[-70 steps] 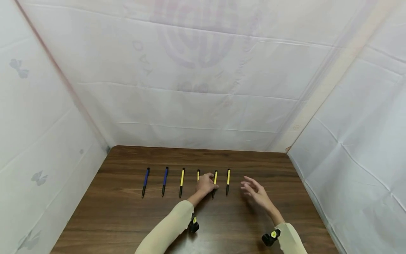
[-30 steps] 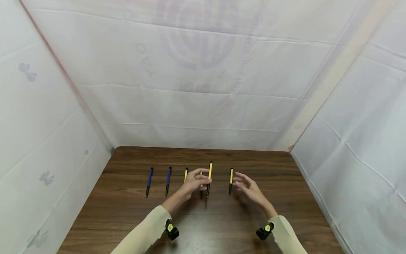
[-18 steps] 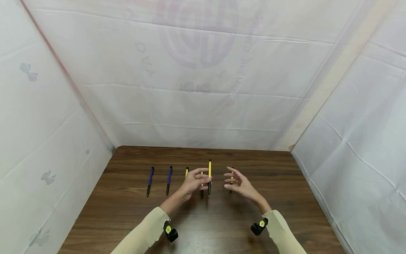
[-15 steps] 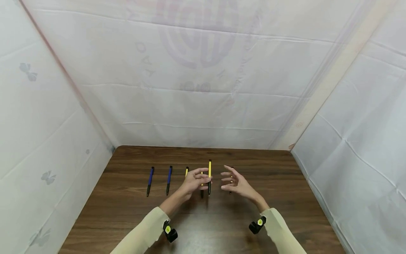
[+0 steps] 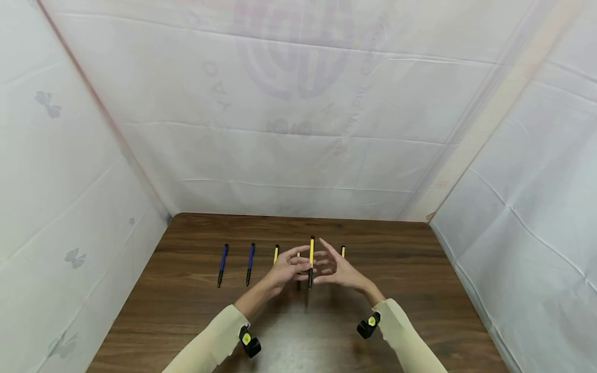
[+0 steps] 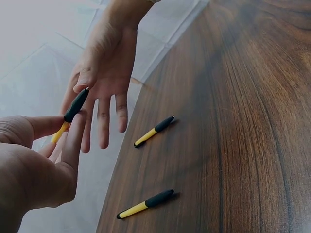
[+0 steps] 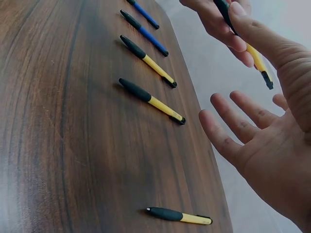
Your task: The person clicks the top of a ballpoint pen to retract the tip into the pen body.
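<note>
Where the white sheeting (image 5: pixel 298 103) closes off the back and both sides like a tent, a dark wooden table (image 5: pixel 186 311) fills the floor of the scene. On it lie pens in a row: two blue pens at the left (image 5: pixel 223 258), then yellow ones, one partly hidden behind the left hand (image 5: pixel 276 253) and one at the right end behind the right hand (image 5: pixel 343 251). Above the table the left hand (image 5: pixel 285 268) pinches a yellow pen with a black grip (image 5: pixel 311 254) between thumb and forefinger, holding it off the wood, nearly upright in the head view. The right hand (image 5: pixel 337 268) is just beside it, fingers (image 7: pixel 228 141) straight and spread wide, holding nothing; in the left wrist view its thumb (image 6: pixel 83 80) meets the pen's black tip. Small black wrist cameras (image 5: pixel 249 342) sit at the cream sleeves (image 5: pixel 210 344)
</note>
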